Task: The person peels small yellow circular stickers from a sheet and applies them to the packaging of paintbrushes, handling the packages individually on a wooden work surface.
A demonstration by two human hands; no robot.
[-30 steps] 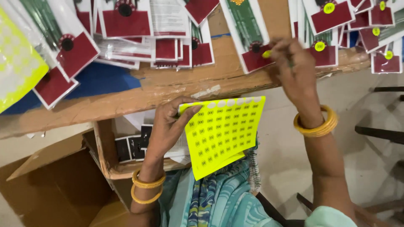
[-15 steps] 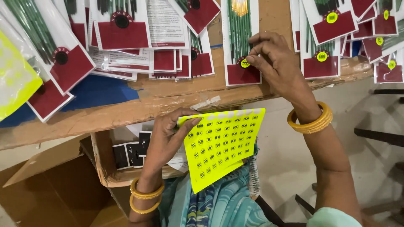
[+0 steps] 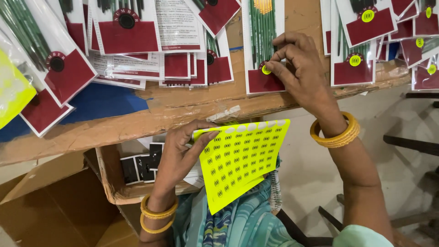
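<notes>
My left hand [image 3: 180, 158] grips the left edge of a bright yellow sticker sheet [image 3: 242, 160] printed with many small round labels, held above my lap. My right hand [image 3: 299, 68] reaches up to a clear packet with green sticks and a dark red card base [image 3: 263, 50] lying on the cardboard-covered worktop. Its fingertips press a small round yellow sticker [image 3: 266, 70] onto the red part of that packet. Gold bangles sit on both wrists.
Many similar red-based packets [image 3: 128, 32] lie in overlapping rows across the worktop; those at the right [image 3: 361, 41] carry yellow stickers. A cardboard box [image 3: 116, 187] with small black cards sits below the table edge. Another yellow sheet [image 3: 13, 91] shows at far left.
My right hand moved left from the right-hand packets to the middle packet and is pressing a sticker on it. The camera moved closer; the left hand kept holding the sheet.
</notes>
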